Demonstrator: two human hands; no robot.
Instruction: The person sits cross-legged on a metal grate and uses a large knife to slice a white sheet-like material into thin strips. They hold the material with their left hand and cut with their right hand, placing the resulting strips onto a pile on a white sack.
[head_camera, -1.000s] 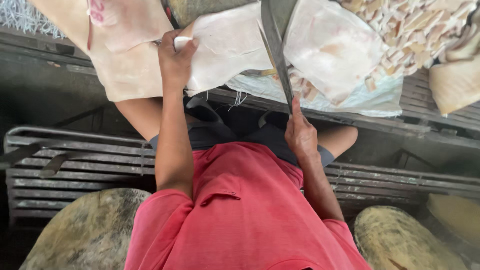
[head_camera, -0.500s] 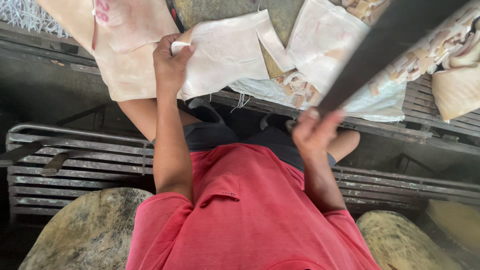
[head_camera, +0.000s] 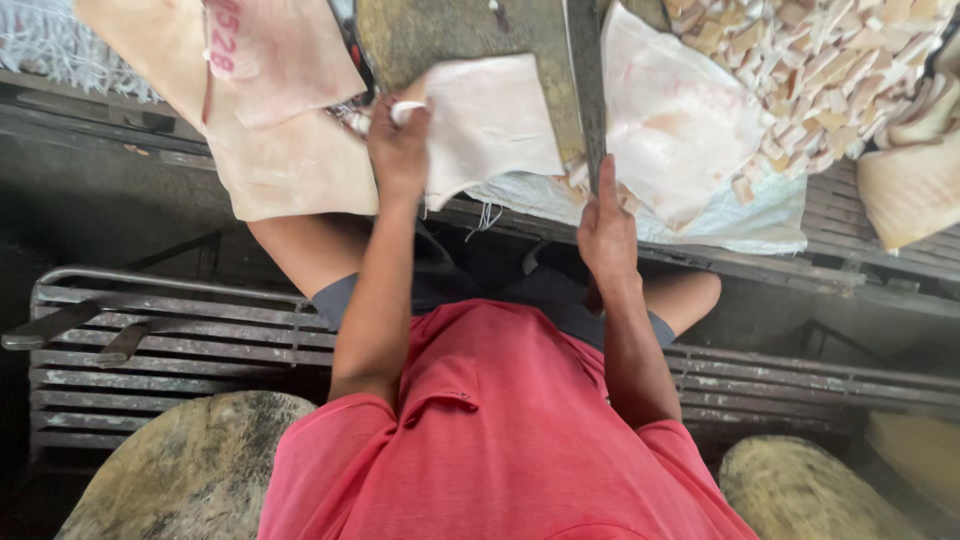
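My left hand (head_camera: 397, 140) grips the near left corner of a pale, flat sheet of skin (head_camera: 490, 120) that lies on a round wooden chopping block (head_camera: 440, 35). My right hand (head_camera: 605, 225) holds a long dark knife (head_camera: 585, 85), with the index finger stretched along its back. The blade points away from me and stands along the right edge of the sheet. Just right of the blade lies another pale slab of skin (head_camera: 680, 120).
A heap of small cut pieces (head_camera: 830, 60) fills the far right on a white sack (head_camera: 745, 225). Large tan slabs (head_camera: 270, 150) overlap at the left. Dark metal grates (head_camera: 170, 340) flank my knees, and two round stone-like blocks (head_camera: 190, 470) (head_camera: 800, 490) sit below.
The knife was lifted and slanted to the right half a second ago; now it is down again, pointing straight away beside the sheet. My left hand kept its grip on the sheet.
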